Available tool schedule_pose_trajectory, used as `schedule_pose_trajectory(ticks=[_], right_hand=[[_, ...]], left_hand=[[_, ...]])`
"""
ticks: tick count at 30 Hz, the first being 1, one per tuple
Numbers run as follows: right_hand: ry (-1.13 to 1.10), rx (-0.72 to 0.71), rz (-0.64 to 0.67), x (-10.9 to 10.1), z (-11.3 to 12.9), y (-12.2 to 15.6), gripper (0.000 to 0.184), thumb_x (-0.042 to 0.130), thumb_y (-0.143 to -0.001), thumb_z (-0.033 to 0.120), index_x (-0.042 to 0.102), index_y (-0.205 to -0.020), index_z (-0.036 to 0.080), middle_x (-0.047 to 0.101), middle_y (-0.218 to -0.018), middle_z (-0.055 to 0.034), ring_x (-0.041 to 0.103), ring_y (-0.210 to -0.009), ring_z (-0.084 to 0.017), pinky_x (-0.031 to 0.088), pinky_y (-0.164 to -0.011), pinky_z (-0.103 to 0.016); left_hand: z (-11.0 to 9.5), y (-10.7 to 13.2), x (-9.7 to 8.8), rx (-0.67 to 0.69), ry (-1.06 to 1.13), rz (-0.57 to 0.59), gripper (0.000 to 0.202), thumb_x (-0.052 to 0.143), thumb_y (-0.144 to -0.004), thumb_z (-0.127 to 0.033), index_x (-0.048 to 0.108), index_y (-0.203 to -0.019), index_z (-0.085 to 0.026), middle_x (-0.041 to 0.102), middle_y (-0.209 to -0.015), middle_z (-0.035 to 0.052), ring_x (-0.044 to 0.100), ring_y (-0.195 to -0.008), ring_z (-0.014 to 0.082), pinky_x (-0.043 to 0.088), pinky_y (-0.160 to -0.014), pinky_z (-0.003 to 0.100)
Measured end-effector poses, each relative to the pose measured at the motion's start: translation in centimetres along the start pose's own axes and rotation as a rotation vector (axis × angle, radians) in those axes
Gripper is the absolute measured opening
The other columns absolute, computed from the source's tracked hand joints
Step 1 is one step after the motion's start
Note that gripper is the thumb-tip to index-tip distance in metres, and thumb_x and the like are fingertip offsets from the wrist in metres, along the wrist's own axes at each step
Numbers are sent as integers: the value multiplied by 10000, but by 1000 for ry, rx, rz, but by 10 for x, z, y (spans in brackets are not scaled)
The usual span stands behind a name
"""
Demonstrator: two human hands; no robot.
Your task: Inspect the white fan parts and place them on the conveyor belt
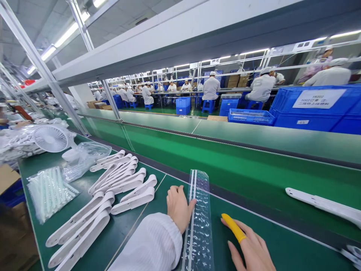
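Left hand: loosely curled, knuckles down, thumb touching the left edge of the bubble-wrap strip; grips nothing.
Right hand: open, flat, just right of the strip; yellow finger cot on the forefinger; holds nothing.
Strip location: flat on the green bench mat, between both hands.
Long axis: runs away from the person toward the conveyor belt, far end tilted slightly left.
Step in hand: judged as steadying and positioning the strip.
Next move calls for: a firm hold on one edge; white plastic arms lie near on the left.
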State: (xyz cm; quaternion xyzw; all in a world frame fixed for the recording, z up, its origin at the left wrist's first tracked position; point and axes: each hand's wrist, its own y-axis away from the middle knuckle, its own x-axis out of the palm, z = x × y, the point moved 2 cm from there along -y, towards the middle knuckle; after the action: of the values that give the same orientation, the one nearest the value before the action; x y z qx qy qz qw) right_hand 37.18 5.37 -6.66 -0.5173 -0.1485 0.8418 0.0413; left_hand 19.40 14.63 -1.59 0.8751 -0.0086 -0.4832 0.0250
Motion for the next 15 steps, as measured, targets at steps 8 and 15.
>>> schedule_pose_trajectory(ticks=[8,15], right_hand=[[4,-26,-96,17,12,-5,303,309,-866,273,574,-1012,261,575,-1125,-39,551,-981,-217,520,-711,-338],[-591,551,0,-22,14,-22,497,415,-741,542,530,-1094,212,560,-1147,-72,556,-984,-213,487,-797,-338]], left_hand=[[-17,-30,9,-90,226,3,86,488,-777,-175,531,-716,-134,525,-965,86,449,-1040,252,308,-934,440],[-16,5,0,-140,764,274,122,281,-845,-266,322,-743,-214,536,-671,-39,580,-468,113,455,-435,231]])
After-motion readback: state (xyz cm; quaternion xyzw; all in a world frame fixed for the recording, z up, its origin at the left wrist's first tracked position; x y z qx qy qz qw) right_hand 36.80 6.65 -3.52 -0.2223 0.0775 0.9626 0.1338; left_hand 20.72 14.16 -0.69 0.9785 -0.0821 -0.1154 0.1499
